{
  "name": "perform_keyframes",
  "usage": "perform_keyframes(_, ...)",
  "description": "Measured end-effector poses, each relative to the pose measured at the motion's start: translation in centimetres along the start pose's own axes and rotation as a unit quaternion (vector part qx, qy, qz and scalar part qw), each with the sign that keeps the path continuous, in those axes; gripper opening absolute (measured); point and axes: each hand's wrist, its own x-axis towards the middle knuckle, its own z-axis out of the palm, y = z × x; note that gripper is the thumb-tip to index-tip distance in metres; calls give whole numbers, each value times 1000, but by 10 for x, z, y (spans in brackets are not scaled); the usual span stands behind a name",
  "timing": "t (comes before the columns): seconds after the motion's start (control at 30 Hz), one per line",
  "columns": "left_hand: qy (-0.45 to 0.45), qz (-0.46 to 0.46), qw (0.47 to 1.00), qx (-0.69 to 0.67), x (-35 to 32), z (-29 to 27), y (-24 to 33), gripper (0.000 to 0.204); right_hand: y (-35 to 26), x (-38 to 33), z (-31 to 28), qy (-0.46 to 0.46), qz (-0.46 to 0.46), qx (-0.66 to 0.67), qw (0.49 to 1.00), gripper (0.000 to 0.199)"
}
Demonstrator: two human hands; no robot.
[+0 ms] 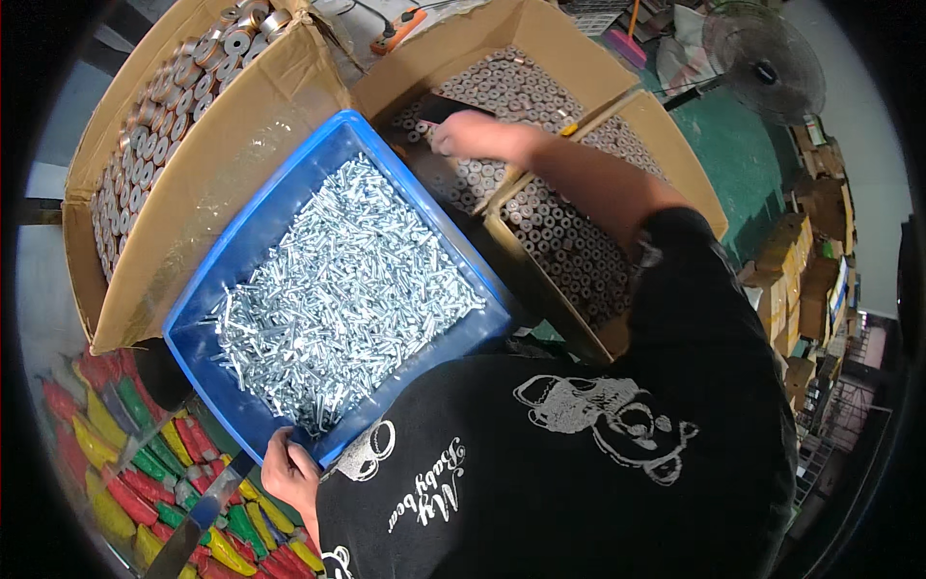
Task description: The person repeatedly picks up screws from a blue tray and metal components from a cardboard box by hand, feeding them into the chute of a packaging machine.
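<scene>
My left hand (pixel 290 469) is closed on the near corner of a blue plastic bin (pixel 468 253), its fingers over the rim. A heap of short, shiny metal pins (pixel 333 289), perhaps bolts or rivets, lies inside the bin. Ahead and to the right, my right hand (pixel 473 135) reaches over an open cardboard box (pixel 540 39). Its fingers are closed by a dark flat object (pixel 449 106) with a pinkish edge; its kind is unclear. Below that hand, many small round metal parts with centre holes (pixel 511 82) stand in rows in the box.
At left, a tall cardboard box (pixel 217 183) holds larger ringed cylinders (pixel 154 145). A divided carton (pixel 497 227) with more round parts sits under my right arm. An orange-handled tool (pixel 397 31), a standing fan (pixel 762 69) and colourful bundles (pixel 125 492) surround the work area.
</scene>
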Motion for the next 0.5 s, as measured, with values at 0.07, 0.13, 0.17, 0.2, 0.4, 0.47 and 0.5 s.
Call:
perform_keyframes(0.07,-25,-28,999,-6,1,-1,-1,22,13,55,53,-120,149,-278,942,23)
perform_keyframes(0.13,-28,-50,998,-1,1,-3,-4,22,46,78,81,-227,135,-272,925,25)
perform_keyframes(0.17,-22,-37,999,11,-2,-4,-6,21,51,88,94,-222,130,-284,924,25)
perform_keyframes(0.2,-14,-22,999,21,-3,-4,-6,21,59,94,106,-217,124,-293,923,25)
perform_keyframes(0.4,5,1,999,38,6,-7,2,17,71,103,142,-241,97,-317,912,23)
perform_keyframes(0.47,-11,-17,999,30,5,-8,0,15,71,100,144,-262,99,-309,909,23)
perform_keyframes(0.5,9,-24,999,32,5,-9,1,15,68,97,141,-271,106,-302,908,23)
